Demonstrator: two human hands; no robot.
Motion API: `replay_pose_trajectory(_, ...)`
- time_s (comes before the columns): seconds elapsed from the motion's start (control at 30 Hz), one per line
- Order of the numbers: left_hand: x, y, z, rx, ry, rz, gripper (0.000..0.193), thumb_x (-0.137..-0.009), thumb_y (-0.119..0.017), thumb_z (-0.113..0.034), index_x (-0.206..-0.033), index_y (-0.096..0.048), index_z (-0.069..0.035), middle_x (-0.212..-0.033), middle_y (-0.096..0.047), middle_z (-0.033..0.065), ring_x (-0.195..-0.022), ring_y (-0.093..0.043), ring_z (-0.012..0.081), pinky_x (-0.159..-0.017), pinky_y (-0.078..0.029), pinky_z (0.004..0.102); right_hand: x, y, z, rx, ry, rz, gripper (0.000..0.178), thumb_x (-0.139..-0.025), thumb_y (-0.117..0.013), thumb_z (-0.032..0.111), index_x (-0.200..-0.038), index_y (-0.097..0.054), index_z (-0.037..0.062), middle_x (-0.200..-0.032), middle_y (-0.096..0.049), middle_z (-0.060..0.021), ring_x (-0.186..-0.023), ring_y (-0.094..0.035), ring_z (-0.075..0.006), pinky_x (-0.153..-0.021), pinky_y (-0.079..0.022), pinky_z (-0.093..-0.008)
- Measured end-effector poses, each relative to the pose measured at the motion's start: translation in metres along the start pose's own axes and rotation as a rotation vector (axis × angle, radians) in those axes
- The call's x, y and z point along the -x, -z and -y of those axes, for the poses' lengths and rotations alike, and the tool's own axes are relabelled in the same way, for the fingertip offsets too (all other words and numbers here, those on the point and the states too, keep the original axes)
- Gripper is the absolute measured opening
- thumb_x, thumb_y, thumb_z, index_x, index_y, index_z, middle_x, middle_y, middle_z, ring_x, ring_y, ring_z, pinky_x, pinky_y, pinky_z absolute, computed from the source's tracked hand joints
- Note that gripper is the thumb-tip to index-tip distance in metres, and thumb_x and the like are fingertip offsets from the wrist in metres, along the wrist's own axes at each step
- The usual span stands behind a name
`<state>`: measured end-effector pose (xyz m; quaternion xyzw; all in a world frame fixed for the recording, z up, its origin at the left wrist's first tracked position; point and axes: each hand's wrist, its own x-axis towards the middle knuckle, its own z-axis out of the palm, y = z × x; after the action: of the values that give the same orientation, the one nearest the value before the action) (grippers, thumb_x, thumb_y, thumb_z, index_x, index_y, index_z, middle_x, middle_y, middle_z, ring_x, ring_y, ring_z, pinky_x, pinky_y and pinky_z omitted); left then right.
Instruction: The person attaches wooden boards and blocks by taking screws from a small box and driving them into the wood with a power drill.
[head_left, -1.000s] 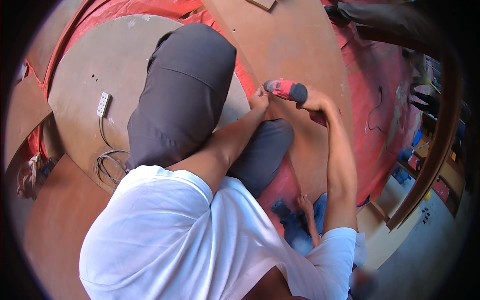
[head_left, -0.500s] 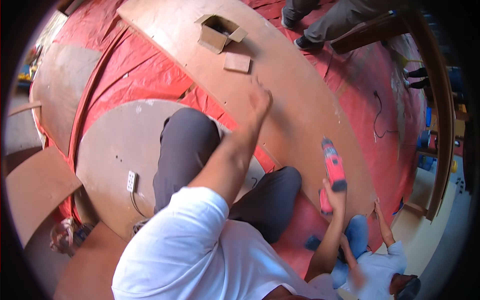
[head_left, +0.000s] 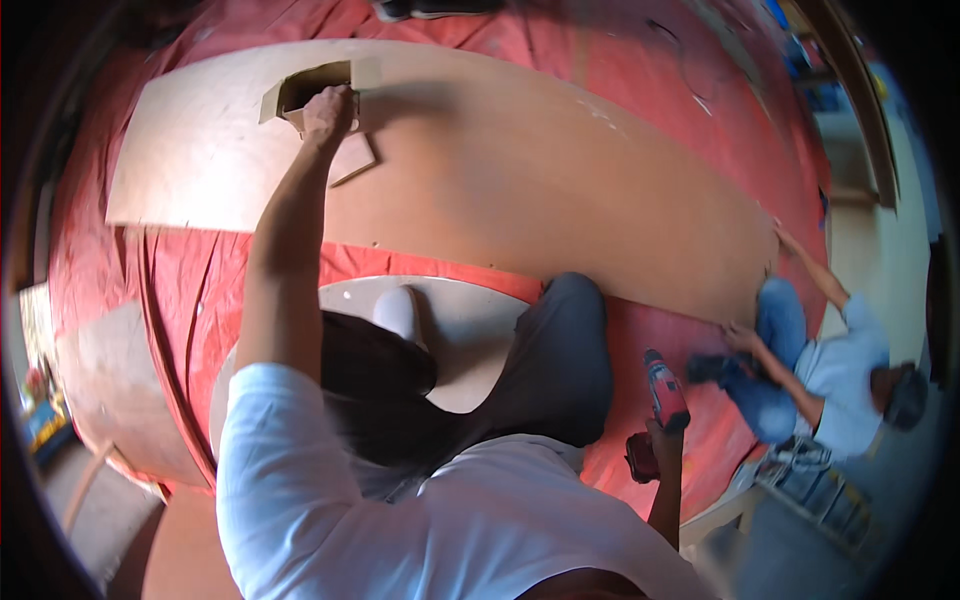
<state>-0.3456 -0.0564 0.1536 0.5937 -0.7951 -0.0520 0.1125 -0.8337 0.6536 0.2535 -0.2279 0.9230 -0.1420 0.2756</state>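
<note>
My left hand [head_left: 330, 115] is at the mouth of a small open cardboard box [head_left: 272, 104], with its fingers curled at the near rim. Its fingertips and whatever they may hold are hidden. Close by the box lies a small square wooden piece [head_left: 350, 160]. Both rest on a long curved wooden panel [head_left: 540, 170] in front of me. Down at my right side, my right hand [head_left: 666, 440] is wrapped around the grip of a red and black cordless drill [head_left: 664, 390], its nose pointing up and away from the panel.
A co-worker in a white shirt [head_left: 845, 365] crouches at the panel's right end with hands at its edge. Red sheeting [head_left: 640, 370] covers the floor. A pale rounded board [head_left: 470, 360] is under my legs. Dark shoes [head_left: 430, 10] show at the far edge.
My view has turned, so the panel now lies more across. My left hand has reached the cardboard box. The drill, still in my right hand, is now lower, beside the panel rather than over it.
</note>
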Motion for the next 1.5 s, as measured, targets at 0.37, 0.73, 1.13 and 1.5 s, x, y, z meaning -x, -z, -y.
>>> replay_pose_trajectory(0.37,0.149,-0.078,-0.394,-0.064,-0.710,0.281,0.026,-0.087,-0.061,-0.034,-0.093,-0.072,-0.012,-0.091,-0.071,0.0085,-0.087,-0.071,0.0259,-0.072,-0.057,0.0408,0.003,-0.031,-0.049,-0.264,-0.388,0.100,0.028,-0.079,-0.074,0.026,-0.093,-0.058,0.0071,-0.065,-0.054,-0.0021,-0.050,-0.050,-0.0140,-0.050,-0.040,-0.0330)
replay_pose_trajectory(0.73,0.152,-0.141,-0.389,0.267,-0.556,0.526,0.044,-0.080,-0.064,-0.015,-0.123,-0.061,-0.006,-0.125,-0.057,0.0175,-0.122,-0.053,0.0325,-0.101,-0.044,0.0407,0.071,-0.088,-0.194,-0.332,-0.406,0.090,0.045,-0.075,-0.066,0.013,-0.113,-0.047,0.0017,-0.086,-0.061,-0.0146,-0.063,-0.060,-0.0281,-0.055,-0.050,-0.0395)
replay_pose_trajectory(1.13,0.144,-0.175,-0.398,0.125,-0.415,0.518,0.032,-0.080,-0.064,-0.019,-0.110,-0.068,-0.011,-0.116,-0.066,0.0152,-0.110,-0.063,0.0315,-0.094,-0.051,0.0401,0.081,-0.119,-0.219,-0.340,-0.219,0.161,0.049,-0.073,-0.067,0.017,-0.114,-0.047,0.0020,-0.095,-0.059,-0.0215,-0.079,-0.064,-0.0329,-0.057,-0.051,-0.0440)
replay_pose_trajectory(1.5,0.144,-0.166,-0.378,0.442,-0.313,0.482,0.020,-0.082,-0.065,-0.018,-0.099,-0.072,-0.008,-0.094,-0.071,0.0156,-0.089,-0.069,0.0271,-0.082,-0.054,0.0362,0.033,-0.070,-0.183,-0.446,-0.367,0.084,0.039,-0.086,-0.064,0.028,-0.112,-0.050,0.0023,-0.073,-0.058,-0.0109,-0.063,-0.059,-0.0255,-0.055,-0.046,-0.0426)
